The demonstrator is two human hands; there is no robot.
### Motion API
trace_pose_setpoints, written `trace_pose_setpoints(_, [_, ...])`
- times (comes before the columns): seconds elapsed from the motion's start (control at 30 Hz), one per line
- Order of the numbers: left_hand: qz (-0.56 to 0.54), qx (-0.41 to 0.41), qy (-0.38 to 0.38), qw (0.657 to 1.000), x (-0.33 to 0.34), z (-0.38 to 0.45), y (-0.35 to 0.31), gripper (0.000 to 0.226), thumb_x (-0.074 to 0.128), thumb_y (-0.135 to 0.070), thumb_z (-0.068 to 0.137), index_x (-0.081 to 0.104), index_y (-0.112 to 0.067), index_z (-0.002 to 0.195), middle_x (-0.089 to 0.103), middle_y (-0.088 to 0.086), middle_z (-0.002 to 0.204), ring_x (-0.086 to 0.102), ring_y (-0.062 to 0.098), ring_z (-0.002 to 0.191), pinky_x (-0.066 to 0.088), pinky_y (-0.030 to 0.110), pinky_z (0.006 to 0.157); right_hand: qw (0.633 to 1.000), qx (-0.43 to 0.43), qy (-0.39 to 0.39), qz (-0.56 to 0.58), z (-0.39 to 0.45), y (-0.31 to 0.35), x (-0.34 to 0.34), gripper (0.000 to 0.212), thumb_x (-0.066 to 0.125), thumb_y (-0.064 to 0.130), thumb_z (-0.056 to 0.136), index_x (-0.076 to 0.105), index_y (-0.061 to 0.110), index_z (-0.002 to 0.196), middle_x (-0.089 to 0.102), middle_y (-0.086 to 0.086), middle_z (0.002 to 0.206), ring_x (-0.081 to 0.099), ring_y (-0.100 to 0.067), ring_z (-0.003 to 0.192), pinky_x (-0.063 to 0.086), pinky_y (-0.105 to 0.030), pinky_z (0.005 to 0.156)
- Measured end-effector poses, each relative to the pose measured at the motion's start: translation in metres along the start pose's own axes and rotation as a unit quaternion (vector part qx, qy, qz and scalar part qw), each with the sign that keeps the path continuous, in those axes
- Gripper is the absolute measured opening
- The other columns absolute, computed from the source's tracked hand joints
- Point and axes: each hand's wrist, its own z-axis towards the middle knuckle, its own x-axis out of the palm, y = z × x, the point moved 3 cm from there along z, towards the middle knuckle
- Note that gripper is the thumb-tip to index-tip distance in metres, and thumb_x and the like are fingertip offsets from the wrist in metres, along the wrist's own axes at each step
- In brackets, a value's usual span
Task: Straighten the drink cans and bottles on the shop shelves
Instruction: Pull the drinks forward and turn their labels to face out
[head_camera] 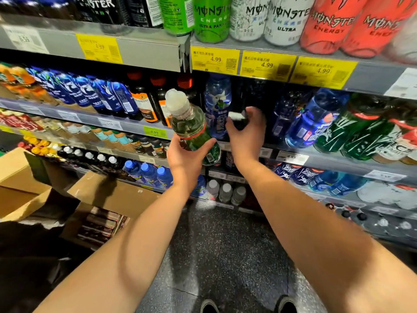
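My left hand point(186, 158) grips a green bottle point(191, 125) with a whitish cap, held tilted in front of the second shelf point(327, 158). My right hand point(247, 132) reaches into that shelf and holds a dark bottle point(238, 119) with a white cap, its body mostly hidden behind my fingers. A blue bottle point(217, 102) stands just behind and between my hands. More blue bottles point(313, 118) and green bottles point(352, 132) lean to the right of my right hand. Energy drink cans point(286, 19) line the top shelf.
Open cardboard boxes point(108, 195) sit on the floor at the left, one holding packed cans. Lower shelves point(225, 177) carry blue and grey-capped bottles. Yellow price tags point(267, 64) run along the top shelf edge. My shoes point(286, 304) stand on speckled floor.
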Motion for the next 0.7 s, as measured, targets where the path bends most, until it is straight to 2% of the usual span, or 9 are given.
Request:
trace_pose_setpoints(0.07, [-0.007, -0.001, -0.002, 1.0, 0.01, -0.005, -0.002, 0.058, 0.09, -0.049, 0.054, 0.064, -0.029, 0.102, 0.073, -0.016, 0.095, 0.069, 0.002, 0.094, 0.054, 0.02, 0.086, 0.995, 0.014, -0.095, 0.001, 0.001, -0.012, -0.026, 0.052, 0.077, 0.027, 0.075, 0.056, 0.001, 0.116, 0.056, -0.017, 0.115, 0.05, -0.033, 0.112, 0.042, -0.04, 0.095])
trace_pose_setpoints(0.13, [0.004, -0.005, -0.003, 1.0, 0.022, -0.011, -0.005, 0.069, 0.088, -0.055, 0.052, 0.065, -0.019, 0.106, 0.073, -0.011, 0.096, 0.069, 0.001, 0.091, 0.053, 0.016, 0.081, 0.99, 0.06, -0.126, 0.006, 0.006, -0.026, -0.047, 0.06, 0.077, 0.027, 0.075, 0.051, 0.0, 0.122, 0.052, -0.019, 0.124, 0.045, -0.035, 0.12, 0.036, -0.04, 0.105])
trace_pose_setpoints(0.23, [0.051, -0.008, -0.001, 0.999, 0.034, -0.017, -0.009, 0.079, 0.082, -0.065, 0.05, 0.065, -0.017, 0.11, 0.071, -0.013, 0.096, 0.066, -0.002, 0.089, 0.049, 0.008, 0.077, 0.988, 0.101, -0.12, -0.004, 0.015, -0.041, -0.059, 0.069, 0.075, 0.025, 0.08, 0.043, -0.005, 0.134, 0.045, -0.023, 0.133, 0.041, -0.036, 0.128, 0.033, -0.037, 0.108])
trace_pose_setpoints(0.33, [0.043, 0.003, 0.006, 0.999, 0.041, -0.021, -0.012, 0.073, 0.084, -0.06, 0.054, 0.064, -0.017, 0.11, 0.071, -0.013, 0.098, 0.066, -0.004, 0.091, 0.051, 0.013, 0.083, 0.989, 0.112, -0.094, -0.007, 0.022, -0.044, -0.059, 0.072, 0.074, 0.027, 0.083, 0.04, -0.004, 0.138, 0.046, -0.022, 0.136, 0.044, -0.033, 0.127, 0.036, -0.036, 0.103])
trace_pose_setpoints(0.47, [0.044, 0.013, 0.018, 0.999, 0.04, -0.018, -0.011, 0.064, 0.088, -0.048, 0.059, 0.063, -0.017, 0.109, 0.07, -0.012, 0.099, 0.066, 0.001, 0.095, 0.052, 0.023, 0.089, 0.99, 0.109, -0.081, -0.044, 0.031, -0.043, -0.054, 0.083, 0.076, 0.034, 0.082, 0.035, -0.004, 0.143, 0.044, -0.024, 0.14, 0.041, -0.034, 0.131, 0.028, -0.03, 0.104])
trace_pose_setpoints(0.57, [0.052, 0.025, 0.021, 0.998, 0.035, -0.014, -0.007, 0.063, 0.089, -0.045, 0.061, 0.065, -0.016, 0.111, 0.07, -0.011, 0.102, 0.065, 0.001, 0.098, 0.05, 0.02, 0.09, 0.988, 0.111, -0.078, -0.067, 0.038, -0.044, -0.049, 0.076, 0.076, 0.032, 0.079, 0.042, -0.002, 0.138, 0.048, -0.021, 0.133, 0.046, -0.035, 0.123, 0.034, -0.034, 0.096])
trace_pose_setpoints(0.63, [0.035, 0.015, 0.016, 0.999, 0.031, -0.013, -0.005, 0.066, 0.089, -0.047, 0.058, 0.066, -0.017, 0.112, 0.071, -0.013, 0.101, 0.066, -0.001, 0.096, 0.051, 0.016, 0.087, 0.989, 0.122, -0.071, -0.043, 0.037, -0.045, -0.044, 0.064, 0.077, 0.03, 0.079, 0.047, 0.003, 0.13, 0.054, -0.015, 0.126, 0.055, -0.032, 0.112, 0.041, -0.033, 0.081])
trace_pose_setpoints(0.7, [0.019, 0.005, 0.015, 1.0, 0.029, -0.012, -0.004, 0.068, 0.089, -0.05, 0.056, 0.066, -0.017, 0.111, 0.072, -0.014, 0.101, 0.067, -0.001, 0.095, 0.051, 0.015, 0.085, 0.99, 0.126, -0.065, -0.014, 0.035, -0.046, -0.039, 0.055, 0.078, 0.029, 0.079, 0.049, 0.005, 0.12, 0.063, -0.01, 0.111, 0.063, -0.03, 0.097, 0.037, -0.026, 0.066])
